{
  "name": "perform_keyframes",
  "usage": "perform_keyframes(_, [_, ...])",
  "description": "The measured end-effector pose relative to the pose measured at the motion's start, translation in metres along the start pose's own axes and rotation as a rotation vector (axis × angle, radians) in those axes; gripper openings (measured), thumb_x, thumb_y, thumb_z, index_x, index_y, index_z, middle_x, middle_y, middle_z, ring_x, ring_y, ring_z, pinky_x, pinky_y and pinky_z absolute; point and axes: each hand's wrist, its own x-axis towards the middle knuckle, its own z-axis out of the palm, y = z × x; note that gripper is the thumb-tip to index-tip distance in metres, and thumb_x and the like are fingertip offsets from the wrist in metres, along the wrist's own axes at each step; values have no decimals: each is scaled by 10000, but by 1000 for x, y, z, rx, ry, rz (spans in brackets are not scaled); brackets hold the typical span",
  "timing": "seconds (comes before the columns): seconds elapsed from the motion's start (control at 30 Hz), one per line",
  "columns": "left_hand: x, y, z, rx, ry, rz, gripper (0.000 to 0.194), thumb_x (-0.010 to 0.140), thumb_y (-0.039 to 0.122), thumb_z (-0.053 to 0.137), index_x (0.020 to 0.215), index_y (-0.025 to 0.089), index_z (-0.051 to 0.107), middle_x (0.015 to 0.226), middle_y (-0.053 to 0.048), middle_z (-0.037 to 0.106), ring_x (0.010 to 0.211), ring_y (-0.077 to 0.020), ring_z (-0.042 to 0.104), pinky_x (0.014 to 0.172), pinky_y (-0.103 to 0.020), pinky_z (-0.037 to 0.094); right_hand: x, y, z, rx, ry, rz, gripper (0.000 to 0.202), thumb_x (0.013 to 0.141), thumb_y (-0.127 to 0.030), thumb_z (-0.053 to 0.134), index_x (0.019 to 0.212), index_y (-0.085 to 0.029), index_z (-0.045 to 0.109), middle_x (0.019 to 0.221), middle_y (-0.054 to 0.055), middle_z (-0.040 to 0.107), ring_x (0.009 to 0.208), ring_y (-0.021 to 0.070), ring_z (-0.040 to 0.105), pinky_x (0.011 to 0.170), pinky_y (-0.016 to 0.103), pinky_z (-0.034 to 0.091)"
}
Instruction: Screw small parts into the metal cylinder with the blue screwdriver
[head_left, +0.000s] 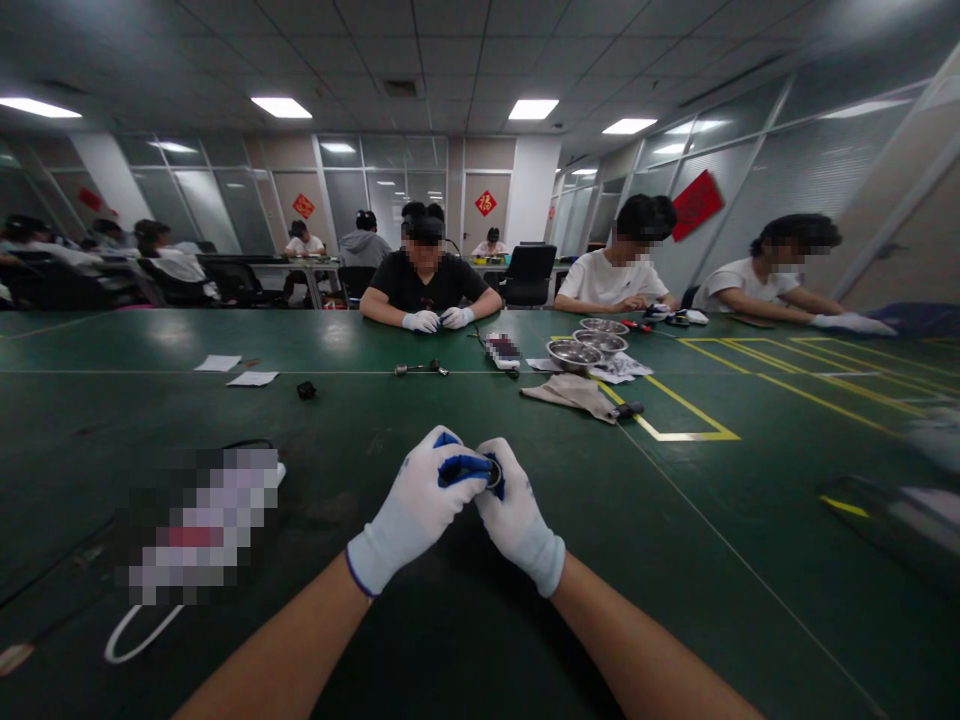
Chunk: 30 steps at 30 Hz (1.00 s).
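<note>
Head view: my white-knit, blue-palmed gloved left hand (420,505) and matching right hand (517,515) pinch between them a small dark part with a round metallic rim (494,474), largely hidden, above a smooth green tabletop (150,400). From that part, I read a small black block (306,390) at ten o'clock and shallow, round, shiny metal bowls (574,353) at one o'clock.

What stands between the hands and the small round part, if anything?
Only the gloves: the left hand and right hand both hold the small round part, with nothing else visible in between.
</note>
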Motion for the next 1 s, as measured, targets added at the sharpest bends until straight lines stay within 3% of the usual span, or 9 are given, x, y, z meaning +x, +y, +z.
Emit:
perform_keyframes(0.17, [1,-1,4,15,-1,-35,51,798,213,753,847,205,742,949,-28,673,909,-210,681,832,-330,564,-2,-3,2,-6,-28,-7,61,830,-193,535,867,-240,524,788,-5,582,755,194,590,682,314,479])
perform_keyframes(0.6, [2,7,10,23,36,-167,80,805,202,732,755,202,669,852,-11,683,834,-197,687,780,-320,548,-1,10,8,-122,47,-39,161,735,-111,515,839,-229,549,903,44,557,809,214,570,713,341,493])
perform_keyframes(0.8, [3,1,5,-69,-60,-198,72,772,178,726,762,194,656,807,-6,698,820,-205,689,762,-322,544,-2,14,9,-146,14,-42,172,742,-106,516,860,-228,543,911,45,551,812,220,571,711,353,484])
perform_keyframes(1.0, [4,-4,12,-10,19,-229,44,764,171,723,774,190,685,848,-31,711,858,-220,693,808,-347,551,-2,22,13,-263,32,-28,218,737,-53,505,855,-228,558,924,50,551,836,235,575,727,376,478])
